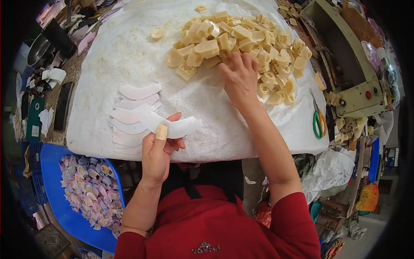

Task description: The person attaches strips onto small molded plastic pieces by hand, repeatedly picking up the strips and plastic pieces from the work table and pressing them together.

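A curved white strip (183,127) is pinched between the thumb and fingers of my left hand (159,146); the thumb has a pale cover on it. Left of that hand, several similar white and pale pink strips (129,115) lie overlapping on the white cloth. My right hand (240,77) reaches into the near edge of a large heap of cream-coloured hollow pieces (246,36). Its fingers are bent down among the pieces, and the fingertips are partly hidden, so what they hold cannot be made out.
White cloth (99,64) covers the table. Green-handled scissors (318,121) lie at its right edge, near a green metal machine (362,99). One cream piece (157,34) sits apart at the upper left. A blue tub (56,190) of small pastel pieces stands below left.
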Demonstrator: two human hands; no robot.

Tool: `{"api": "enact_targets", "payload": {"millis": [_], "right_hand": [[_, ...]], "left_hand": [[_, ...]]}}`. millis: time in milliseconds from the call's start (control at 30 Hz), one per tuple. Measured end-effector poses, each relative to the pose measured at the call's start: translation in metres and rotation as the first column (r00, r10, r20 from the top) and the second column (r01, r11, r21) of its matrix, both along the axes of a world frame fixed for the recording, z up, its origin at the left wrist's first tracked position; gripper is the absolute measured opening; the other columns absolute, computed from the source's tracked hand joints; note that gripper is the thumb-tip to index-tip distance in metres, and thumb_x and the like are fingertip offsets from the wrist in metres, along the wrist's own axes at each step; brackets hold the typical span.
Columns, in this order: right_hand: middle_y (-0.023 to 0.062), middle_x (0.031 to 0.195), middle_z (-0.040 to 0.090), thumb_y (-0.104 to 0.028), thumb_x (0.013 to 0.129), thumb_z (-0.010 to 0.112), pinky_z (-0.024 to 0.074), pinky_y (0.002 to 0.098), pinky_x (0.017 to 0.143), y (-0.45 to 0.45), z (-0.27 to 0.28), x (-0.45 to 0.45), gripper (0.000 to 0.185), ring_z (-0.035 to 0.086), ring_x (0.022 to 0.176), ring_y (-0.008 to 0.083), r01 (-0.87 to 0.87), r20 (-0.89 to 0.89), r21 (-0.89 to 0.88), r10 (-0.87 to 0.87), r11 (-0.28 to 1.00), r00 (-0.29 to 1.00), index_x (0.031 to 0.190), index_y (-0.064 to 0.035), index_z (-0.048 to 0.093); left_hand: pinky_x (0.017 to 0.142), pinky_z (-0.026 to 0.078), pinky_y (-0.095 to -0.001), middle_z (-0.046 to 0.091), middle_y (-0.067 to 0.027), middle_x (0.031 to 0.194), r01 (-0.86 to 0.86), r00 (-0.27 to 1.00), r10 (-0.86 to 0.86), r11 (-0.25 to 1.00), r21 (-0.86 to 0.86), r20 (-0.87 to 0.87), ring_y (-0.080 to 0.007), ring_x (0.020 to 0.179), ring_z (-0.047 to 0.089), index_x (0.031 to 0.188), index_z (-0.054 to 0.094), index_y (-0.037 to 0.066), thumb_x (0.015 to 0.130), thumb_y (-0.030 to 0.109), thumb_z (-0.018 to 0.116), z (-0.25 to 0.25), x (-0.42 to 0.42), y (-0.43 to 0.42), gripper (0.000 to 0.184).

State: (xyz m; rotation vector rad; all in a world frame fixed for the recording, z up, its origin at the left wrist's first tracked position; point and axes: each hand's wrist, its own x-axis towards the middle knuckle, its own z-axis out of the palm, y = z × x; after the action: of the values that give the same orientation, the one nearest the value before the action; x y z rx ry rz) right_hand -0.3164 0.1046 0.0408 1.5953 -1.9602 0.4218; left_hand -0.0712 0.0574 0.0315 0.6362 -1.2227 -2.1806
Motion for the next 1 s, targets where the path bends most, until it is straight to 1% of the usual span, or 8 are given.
{"api": "enact_targets", "payload": {"millis": [100,167,400,500,600,700,867,1000], "right_hand": [[0.0076,0.101,0.057,0.008,0.064,0.056,0.0412,0.0385,0.083,0.009,-0.007,0.018,0.030,0.050,0.098,0.0292,-0.032,0.292,0.038,0.019,0.999,0.956,0.087,-0.0087,0.062],[0.0102,0.097,0.058,0.012,0.064,0.054,0.0453,0.0382,0.081,0.027,-0.009,0.044,0.033,0.051,0.095,0.0318,-0.131,0.710,-0.022,0.108,0.991,0.696,0.091,-0.0057,0.061],[0.0116,0.094,0.058,0.013,0.065,0.055,0.0471,0.0367,0.077,0.060,-0.019,0.068,0.039,0.056,0.087,0.0298,0.029,0.546,-0.129,0.046,0.991,0.837,0.098,-0.0049,0.060],[0.0130,0.099,0.059,0.014,0.069,0.060,0.0494,0.0303,0.073,0.082,-0.024,0.077,0.037,0.060,0.084,0.0249,-0.016,0.905,-0.184,0.176,0.983,0.387,0.103,-0.0035,0.058],[0.0128,0.100,0.059,0.014,0.073,0.061,0.0496,0.0305,0.073,0.083,0.014,0.110,0.036,0.059,0.087,0.0231,0.012,0.883,-0.461,0.457,0.888,0.103,0.106,-0.0016,0.056],[0.0151,0.102,0.059,0.011,0.076,0.063,0.0498,0.0328,0.075,0.079,0.016,0.124,0.038,0.060,0.089,0.0267,-0.170,0.764,-0.541,0.566,0.824,0.311,0.110,-0.0022,0.053],[0.0142,0.102,0.061,0.009,0.071,0.065,0.0492,0.0342,0.071,0.063,-0.004,0.130,0.043,0.059,0.085,0.0289,-0.280,0.523,-0.605,0.638,0.745,0.566,0.109,-0.0067,0.054],[0.0127,0.101,0.061,0.009,0.068,0.066,0.0484,0.0348,0.069,0.061,-0.006,0.130,0.044,0.057,0.083,0.0283,-0.285,0.503,-0.615,0.644,0.735,0.576,0.107,-0.0073,0.055]], "left_hand": [[0.062,0.040,-0.0222,0.060,-0.0060,0.085,-0.041,0.999,0.041,0.999,0.025,-0.005,-0.0090,0.070,0.052,0.125,0.049,-0.007,0.100,0.025,0.038,-0.005,0.007,-0.003,0.042],[0.062,0.040,-0.0223,0.059,-0.0059,0.082,-0.042,0.998,0.043,0.999,0.024,-0.050,-0.0095,0.070,0.053,0.124,0.050,-0.006,0.099,0.023,0.042,-0.008,0.010,-0.005,0.039],[0.062,0.041,-0.0232,0.059,-0.0063,0.080,-0.078,0.994,0.086,0.990,0.121,-0.061,-0.0109,0.069,0.053,0.124,0.051,-0.005,0.099,0.021,0.043,-0.004,0.009,-0.003,0.037],[0.065,0.042,-0.0233,0.060,-0.0062,0.082,-0.033,0.996,0.045,0.989,0.147,-0.077,-0.0109,0.071,0.053,0.123,0.051,-0.006,0.099,0.021,0.043,-0.001,0.013,0.005,0.037],[0.067,0.042,-0.0234,0.062,-0.0081,0.094,-0.051,0.996,0.059,0.992,0.114,-0.074,-0.0102,0.073,0.053,0.123,0.051,-0.007,0.099,0.022,0.043,-0.001,0.012,0.016,0.038],[0.075,0.046,-0.0256,0.058,-0.0133,0.115,-0.076,0.994,0.079,0.997,0.034,-0.080,-0.0112,0.085,0.057,0.123,0.049,-0.009,0.099,0.023,0.042,-0.001,0.008,0.027,0.040],[0.094,0.047,-0.0324,0.057,-0.0149,0.118,0.072,0.975,-0.040,0.987,0.141,-0.219,-0.0201,0.109,0.057,0.125,0.047,-0.010,0.100,0.022,0.041,0.013,0.009,0.033,0.041],[0.093,0.046,-0.0342,0.056,-0.0177,0.120,0.069,0.992,-0.056,0.991,0.116,-0.117,-0.0204,0.107,0.057,0.123,0.047,-0.011,0.098,0.021,0.043,0.010,0.015,0.034,0.041]]}}
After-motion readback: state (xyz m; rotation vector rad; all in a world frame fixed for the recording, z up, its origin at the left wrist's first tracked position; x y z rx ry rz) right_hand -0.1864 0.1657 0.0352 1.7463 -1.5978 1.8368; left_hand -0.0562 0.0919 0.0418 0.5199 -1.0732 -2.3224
